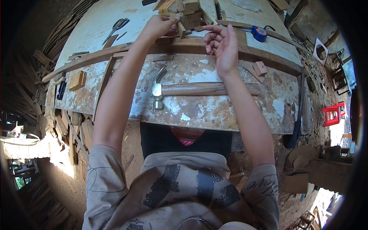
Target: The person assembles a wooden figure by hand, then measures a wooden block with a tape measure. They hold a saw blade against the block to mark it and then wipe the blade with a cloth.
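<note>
Head view: blotchy bench (199, 114), littered floor (315, 100).

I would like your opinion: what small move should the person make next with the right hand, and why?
I would probably bring the right hand in to steady the wooden blocks. It appears to be empty, half open and just beside them, while the left hand is already at their near side, so the pieces might shift without a second support.

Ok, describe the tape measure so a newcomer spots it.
Start at the worktable, then its long wooden rail. Beyond the rail, right of the right hand, lies the tape measure: round, blue, red centre, unlike the bare wood around it.
</note>
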The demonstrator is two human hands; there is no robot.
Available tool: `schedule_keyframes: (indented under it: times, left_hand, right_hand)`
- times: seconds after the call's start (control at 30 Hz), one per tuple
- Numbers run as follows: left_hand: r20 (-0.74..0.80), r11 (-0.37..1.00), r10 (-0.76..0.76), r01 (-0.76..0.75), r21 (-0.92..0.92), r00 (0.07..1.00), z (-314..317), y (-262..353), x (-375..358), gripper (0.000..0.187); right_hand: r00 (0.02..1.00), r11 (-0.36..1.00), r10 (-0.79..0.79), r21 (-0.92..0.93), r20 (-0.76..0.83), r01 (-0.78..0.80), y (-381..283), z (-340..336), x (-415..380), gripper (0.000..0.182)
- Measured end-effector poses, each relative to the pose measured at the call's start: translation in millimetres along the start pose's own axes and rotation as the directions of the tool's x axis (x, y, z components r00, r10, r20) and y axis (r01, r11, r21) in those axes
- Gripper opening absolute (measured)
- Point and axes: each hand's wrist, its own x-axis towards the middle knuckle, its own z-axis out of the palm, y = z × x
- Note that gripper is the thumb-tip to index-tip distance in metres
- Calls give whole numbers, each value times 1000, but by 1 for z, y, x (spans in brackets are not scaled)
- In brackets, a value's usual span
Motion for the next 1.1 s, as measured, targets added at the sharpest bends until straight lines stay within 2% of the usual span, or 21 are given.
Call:
schedule_keyframes:
  times: [0.1, 0.3, 0.4, 0.53, 0.63, 1.03, 1.1]
  left_hand:
    - [21, 997, 27, -26, -74, 999, 5, 0, 3, 48]
    - [6, 996, 54, -53, -72, 999, 5, 3, -1, 47]
    - [56, 999, 23, -21, -31, 998, 1, -2, 4, 58]
    - [25, 1000, 8, -8, 9, 1000, 2, -5, 4, 63]
    - [-23, 993, 66, -63, 104, 998, 3, -13, 9, 65]
    - [-123, 971, 203, -183, 156, 971, 5, -32, 24, 60]
    - [-132, 951, 236, -201, 234, 963, 3, -35, 28, 63]
  right_hand:
    - [1000, 1000, 0, 17, -7, 0, 1, -3, 1, 71]
    - [1000, 999, 3, 40, -18, -2, 0, -5, 0, 72]
    - [1000, 1000, -1, 23, -22, 2, 0, -3, 1, 75]
    - [1000, 1000, -1, 12, -11, 1, 0, -3, 1, 76]
    - [1000, 1000, -1, 9, -14, 1, 1, -4, 2, 77]
    - [1000, 1000, 21, 20, -8, -20, -1, -2, 0, 76]
    - [1000, 999, 22, 22, 0, -22, 0, -2, 0, 77]
